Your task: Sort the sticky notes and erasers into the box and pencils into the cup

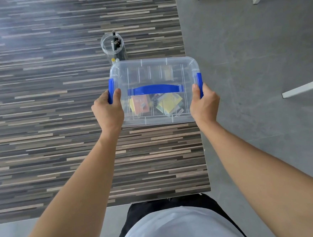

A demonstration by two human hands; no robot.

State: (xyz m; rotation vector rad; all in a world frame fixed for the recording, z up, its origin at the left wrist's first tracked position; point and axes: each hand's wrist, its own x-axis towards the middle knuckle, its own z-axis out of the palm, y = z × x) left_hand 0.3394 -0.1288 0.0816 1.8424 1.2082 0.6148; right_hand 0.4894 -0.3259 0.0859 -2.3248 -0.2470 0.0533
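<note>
A clear plastic box [154,72] with its lid on, a blue handle and blue side clips sits near the table's right edge. Through the lid I see sticky notes [166,103] in yellow, orange and green, plus small erasers, lying inside. My left hand [108,110] grips the box's left side at the blue clip. On the right side, my right hand [203,104] holds the box at the other blue clip. Behind the box stands a clear cup [112,47] holding several dark pencils upright.
The striped wood-pattern table [49,107] ends just right of the box and near my body. Grey floor [249,56] lies to the right, with white furniture legs [301,87] there.
</note>
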